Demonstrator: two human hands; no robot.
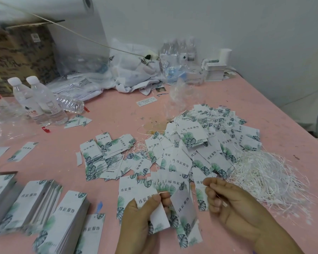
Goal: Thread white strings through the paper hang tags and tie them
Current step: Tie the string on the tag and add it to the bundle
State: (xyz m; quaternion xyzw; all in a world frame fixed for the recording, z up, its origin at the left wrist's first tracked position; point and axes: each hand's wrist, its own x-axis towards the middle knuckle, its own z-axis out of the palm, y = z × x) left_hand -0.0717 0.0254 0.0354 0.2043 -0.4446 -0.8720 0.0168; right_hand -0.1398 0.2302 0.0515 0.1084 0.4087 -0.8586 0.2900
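Far left edge: neat stacks of white paper hang tags with green leaf print (44, 204), lower left of frame, standing in rows on the pink table top (117, 110). Above them, upper left: brown cardboard box (20, 52), and in front of it two upright clear plastic water bottles with white caps (39, 101), a third clear bottle lying on its side (70, 105) just right of them.

Centre frame: loose fan of the same leaf-print tags (103, 156), lying flat and overlapping. Top centre against the wall: crumpled white plastic bags (132, 70), shrink-wrapped pack of small clear bottles (180, 48).

Lower centre: left hand (143, 217), thumb and forefinger pressed together, pinching the top edge of a held leaf-print tag (160, 219); the tag hangs tilted below the fingertips. A thin white string (163, 192) shows at the pinch point. More tags lie under and beside it.

Just right: right hand (233, 202), fingers curled inward, fingertips near the left hand's; appears to pinch a thin string end, blurred, can't tell for sure.

Right of centre: big heaped pile of leaf-print tags with strings attached (209, 140). Far right, mid frame: tangled mass of loose white strings (264, 173), touching the pile's right edge. Upper right: small stack of white cards (214, 70) by the wall.
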